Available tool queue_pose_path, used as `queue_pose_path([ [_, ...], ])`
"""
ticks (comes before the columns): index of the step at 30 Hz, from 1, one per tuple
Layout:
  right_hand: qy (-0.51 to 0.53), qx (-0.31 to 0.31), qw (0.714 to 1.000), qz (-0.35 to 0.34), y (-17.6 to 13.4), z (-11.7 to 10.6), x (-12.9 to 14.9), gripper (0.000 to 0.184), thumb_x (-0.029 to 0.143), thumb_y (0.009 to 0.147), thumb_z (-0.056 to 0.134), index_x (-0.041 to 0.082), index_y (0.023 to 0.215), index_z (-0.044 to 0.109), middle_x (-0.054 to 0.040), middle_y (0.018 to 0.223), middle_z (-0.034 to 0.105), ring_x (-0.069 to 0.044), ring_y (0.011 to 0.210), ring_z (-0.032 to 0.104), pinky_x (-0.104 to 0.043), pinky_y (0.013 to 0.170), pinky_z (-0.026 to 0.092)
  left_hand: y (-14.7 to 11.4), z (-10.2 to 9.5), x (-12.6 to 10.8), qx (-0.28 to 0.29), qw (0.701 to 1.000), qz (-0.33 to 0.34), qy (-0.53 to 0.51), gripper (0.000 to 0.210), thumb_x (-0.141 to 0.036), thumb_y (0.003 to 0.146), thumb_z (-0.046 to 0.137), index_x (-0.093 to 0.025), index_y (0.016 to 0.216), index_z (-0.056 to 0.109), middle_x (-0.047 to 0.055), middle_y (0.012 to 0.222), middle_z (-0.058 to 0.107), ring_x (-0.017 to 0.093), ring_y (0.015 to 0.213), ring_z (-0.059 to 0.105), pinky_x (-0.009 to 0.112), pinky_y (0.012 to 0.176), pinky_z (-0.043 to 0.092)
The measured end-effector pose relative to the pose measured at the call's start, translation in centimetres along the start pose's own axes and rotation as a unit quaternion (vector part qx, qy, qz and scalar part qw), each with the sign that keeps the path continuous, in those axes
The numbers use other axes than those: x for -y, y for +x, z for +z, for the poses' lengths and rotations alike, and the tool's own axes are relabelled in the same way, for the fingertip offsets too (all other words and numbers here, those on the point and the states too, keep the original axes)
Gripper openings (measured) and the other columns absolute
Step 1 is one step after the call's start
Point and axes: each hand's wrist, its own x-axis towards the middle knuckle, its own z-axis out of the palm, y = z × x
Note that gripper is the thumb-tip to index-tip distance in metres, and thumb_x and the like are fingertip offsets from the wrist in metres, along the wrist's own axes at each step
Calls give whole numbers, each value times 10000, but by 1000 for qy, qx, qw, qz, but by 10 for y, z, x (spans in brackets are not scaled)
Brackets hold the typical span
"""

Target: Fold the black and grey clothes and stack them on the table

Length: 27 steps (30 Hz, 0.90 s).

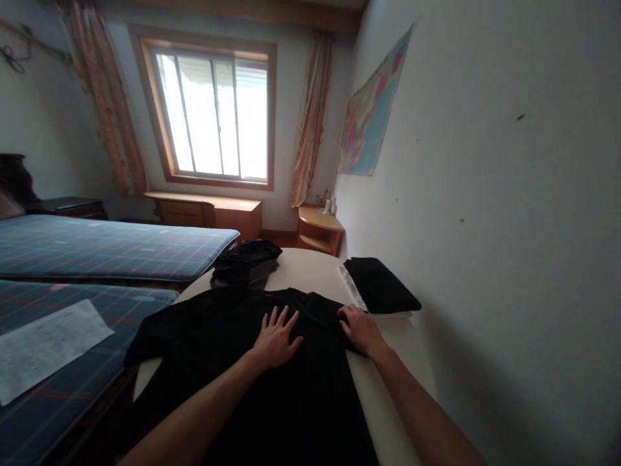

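Observation:
A black T-shirt [213, 336] lies spread over a cream table, its collar toward the far side and its lower part running out of view at the bottom. My left hand [276, 340] rests flat on the upper chest of the shirt, fingers spread. At the sleeve on the right, my right hand [361, 329] has its fingers curled onto the black cloth. Just beyond that hand sits a folded black cloth [381, 285] on top of white items. A crumpled dark garment [247, 259] lies past the collar, to the left.
The cream table [301, 265] has a rounded far end and stands close to the white wall [509, 278] on the right. To the left are plaid mattresses [121, 249], one with a printed sheet [53, 343] on it. A wooden corner shelf [320, 223] stands beyond the table.

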Motion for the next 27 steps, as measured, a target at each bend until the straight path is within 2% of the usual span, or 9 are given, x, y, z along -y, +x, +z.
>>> queue_pose_path([
  [3, -88, -52, 989, 109, -5, -6, 4, 206, 242, 937, 482, 184, 1064, 634, -110, 1089, 683, -227, 1018, 644, -317, 863, 471, 0, 0, 5, -2, 1000, -4, 2, 726, -615, 915, 396, -291, 1552, 268, 87, 1637, 181, 385, 1497, 66, 600, 1174, 104],
  [5, -129, -36, 972, 195, -9, -9, 4, 270, 318, 958, 474, 138, 1089, 626, -154, 1019, 699, -270, 947, 681, -353, 791, 492, 0, -1, 8, 1, 1000, -7, 4, 723, -609, 911, 398, -287, 1548, 281, 90, 1637, 178, 392, 1495, 56, 612, 1170, 93],
  [7, -146, 8, 959, 244, -13, -10, 2, 365, 396, 952, 501, 86, 1093, 632, -193, 966, 709, -313, 908, 700, -386, 754, 502, -1, -3, 9, 10, 1000, -13, 5, 717, -582, 901, 422, -292, 1544, 293, 95, 1638, 174, 403, 1493, 49, 630, 1161, 89],
  [10, -128, 63, 962, 235, -16, -9, -2, 342, 396, 937, 537, 93, 1037, 662, -202, 1002, 717, -325, 958, 699, -388, 769, 504, -2, -4, 6, 14, 1000, -13, 4, 697, -507, 875, 469, -304, 1528, 332, 87, 1639, 174, 403, 1494, 49, 641, 1157, 89],
  [13, -86, 79, 970, 215, -11, -7, -4, 264, 318, 964, 479, 131, 1027, 654, -180, 1053, 715, -297, 1001, 691, -359, 789, 492, -2, -4, 0, 8, 1000, 10, 1, 688, -417, 861, 471, -298, 1525, 340, 83, 1637, 185, 365, 1502, 70, 614, 1171, 90],
  [16, -30, 31, 969, 242, -1, -8, -5, 311, 321, 1001, 375, 125, 1119, 587, -180, 996, 719, -279, 945, 701, -347, 772, 484, 0, -4, -6, 18, 1000, 11, -6, 700, -408, 859, 466, -296, 1534, 318, 109, 1630, 200, 377, 1497, 90, 625, 1164, 95],
  [19, 59, -57, 961, 263, 8, -8, -8, 289, 303, 975, 404, 141, 1175, 535, -137, 941, 719, -248, 886, 703, -318, 766, 481, 2, -3, -10, 30, 999, 8, -11, 716, -473, 854, 484, -312, 1532, 317, 114, 1630, 196, 419, 1486, 86, 650, 1149, 99],
  [22, 157, -139, 955, 210, 11, -5, -14, 336, 222, 873, 503, 173, 1204, 535, -85, 994, 709, -215, 925, 692, -291, 811, 495, 3, -2, -14, 10, 1000, 17, -12, 706, -507, 857, 492, -322, 1521, 340, 95, 1636, 184, 418, 1487, 66, 632, 1161, 80],
  [27, 199, -156, 955, 156, 9, 1, -18, 330, 116, 791, 458, 169, 1042, 665, -92, 1049, 703, -223, 1024, 662, -340, 974, 470, 1, 1, -15, -23, 999, 34, -36, 677, -522, 868, 509, -320, 1502, 383, 72, 1627, 224, 388, 1495, 88, 589, 1185, 74],
])
